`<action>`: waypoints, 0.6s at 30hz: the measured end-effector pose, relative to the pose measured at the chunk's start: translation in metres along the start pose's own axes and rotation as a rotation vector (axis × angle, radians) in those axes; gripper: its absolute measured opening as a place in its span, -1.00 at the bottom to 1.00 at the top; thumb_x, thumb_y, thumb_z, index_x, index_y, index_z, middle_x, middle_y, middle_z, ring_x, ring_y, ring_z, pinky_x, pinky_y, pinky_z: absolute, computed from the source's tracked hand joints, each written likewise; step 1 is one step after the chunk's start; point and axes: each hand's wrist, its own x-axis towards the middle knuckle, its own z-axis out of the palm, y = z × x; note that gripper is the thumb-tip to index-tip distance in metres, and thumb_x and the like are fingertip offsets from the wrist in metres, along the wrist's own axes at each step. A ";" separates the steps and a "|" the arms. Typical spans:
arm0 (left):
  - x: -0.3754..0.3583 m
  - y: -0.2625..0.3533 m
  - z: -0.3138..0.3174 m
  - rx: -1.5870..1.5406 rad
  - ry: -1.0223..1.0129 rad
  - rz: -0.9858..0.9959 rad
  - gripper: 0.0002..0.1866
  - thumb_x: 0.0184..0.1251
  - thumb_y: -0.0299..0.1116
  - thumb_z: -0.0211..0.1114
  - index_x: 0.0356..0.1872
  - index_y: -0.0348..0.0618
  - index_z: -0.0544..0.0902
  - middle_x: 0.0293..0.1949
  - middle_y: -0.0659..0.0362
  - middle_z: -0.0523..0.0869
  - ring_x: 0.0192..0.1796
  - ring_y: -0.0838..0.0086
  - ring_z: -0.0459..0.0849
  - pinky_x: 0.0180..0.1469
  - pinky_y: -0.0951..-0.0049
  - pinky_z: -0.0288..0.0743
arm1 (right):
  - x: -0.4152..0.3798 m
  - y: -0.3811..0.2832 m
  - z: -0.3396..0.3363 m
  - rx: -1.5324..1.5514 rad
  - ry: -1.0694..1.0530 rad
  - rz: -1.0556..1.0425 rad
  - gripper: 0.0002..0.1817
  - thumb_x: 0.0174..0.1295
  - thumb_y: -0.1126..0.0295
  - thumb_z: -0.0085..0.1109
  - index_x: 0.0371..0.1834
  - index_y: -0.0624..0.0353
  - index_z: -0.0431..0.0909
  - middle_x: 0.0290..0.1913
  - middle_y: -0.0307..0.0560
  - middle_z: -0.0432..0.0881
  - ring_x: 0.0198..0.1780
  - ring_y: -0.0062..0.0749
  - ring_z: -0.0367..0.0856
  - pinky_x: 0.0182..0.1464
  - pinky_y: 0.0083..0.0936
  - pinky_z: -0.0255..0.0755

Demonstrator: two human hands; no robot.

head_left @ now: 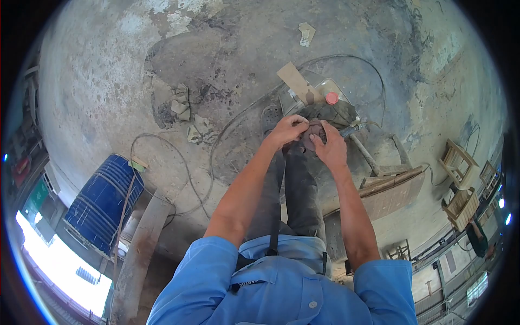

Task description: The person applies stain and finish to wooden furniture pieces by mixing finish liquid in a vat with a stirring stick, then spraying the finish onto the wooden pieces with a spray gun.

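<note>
A round, reddish-brown disc [313, 131], like a sanding disc, is between my two hands above my knees. My left hand [288, 131] pinches at its left edge with thumb and forefinger. On the other side, the thumb and fingers of my right hand [329, 146] curl around the right edge. Just beyond the disc, dark crumpled cloth [338, 112] lies at an open container [330, 85] with a red round cap [332, 98] by it. Part of a grey tool [349, 130] shows to the right of my right hand.
A brown board piece [295, 81] leans by the container. A black cable [214, 149] loops across the stained floor. Folded cloth [181, 102] lies ahead on the left. A blue drum [105, 200] stands at left, an overturned wooden stool [387, 169] at right, and wooden frames [459, 208] farther right.
</note>
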 end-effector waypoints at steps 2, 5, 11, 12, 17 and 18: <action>0.007 0.002 -0.005 0.117 -0.057 0.076 -0.81 0.34 -0.35 0.25 -0.16 -0.26 0.66 -0.27 0.17 0.67 -0.26 0.54 0.62 -0.24 0.49 0.55 | 0.001 0.001 0.000 0.004 -0.027 0.023 -0.42 0.14 0.24 0.34 0.23 0.23 0.48 0.12 0.17 0.59 0.14 0.10 0.57 0.13 -0.15 0.47; 0.028 -0.011 -0.008 0.258 -0.030 0.175 -0.81 0.34 -0.36 0.25 -0.17 -0.29 0.64 -0.28 0.17 0.67 -0.27 0.52 0.62 -0.24 0.47 0.56 | 0.001 0.007 0.000 0.053 -0.014 -0.021 -0.43 0.15 0.26 0.33 0.24 0.21 0.47 0.12 0.18 0.59 0.13 0.11 0.57 0.13 -0.15 0.47; 0.018 -0.009 -0.005 0.238 0.067 0.267 -0.80 0.31 -0.36 0.27 -0.17 -0.28 0.64 -0.27 0.11 0.68 -0.29 0.46 0.65 -0.23 0.42 0.56 | -0.002 0.013 0.000 0.048 0.154 -0.158 -0.58 0.21 0.34 0.27 0.14 0.20 0.55 0.09 0.16 0.61 0.10 0.09 0.60 0.10 -0.19 0.49; 0.010 -0.006 -0.003 0.201 0.077 0.275 -0.79 0.29 -0.36 0.28 -0.16 -0.28 0.64 -0.27 0.08 0.69 -0.30 0.42 0.66 -0.22 0.40 0.56 | -0.002 0.011 -0.001 0.119 0.162 -0.148 -0.62 0.21 0.37 0.26 0.10 0.21 0.56 0.06 0.16 0.62 0.08 0.09 0.60 0.10 -0.20 0.49; -0.035 0.012 0.038 0.543 0.428 0.333 -0.71 0.15 -0.26 0.39 -0.25 -0.27 0.59 -0.24 -0.09 0.68 -0.18 0.08 0.68 -0.13 0.20 0.54 | -0.009 0.021 -0.005 0.390 0.187 -0.004 -0.73 0.21 0.50 0.21 -0.01 0.25 0.60 -0.03 0.16 0.66 0.03 0.08 0.63 0.08 -0.23 0.49; -0.040 0.015 0.048 0.622 0.502 0.268 -0.70 0.12 -0.25 0.40 -0.27 -0.27 0.58 -0.24 -0.11 0.68 -0.16 0.03 0.67 -0.11 0.16 0.53 | -0.011 0.021 -0.003 0.371 0.194 -0.015 -0.73 0.20 0.52 0.21 -0.02 0.25 0.60 -0.04 0.16 0.66 0.02 0.08 0.63 0.08 -0.23 0.49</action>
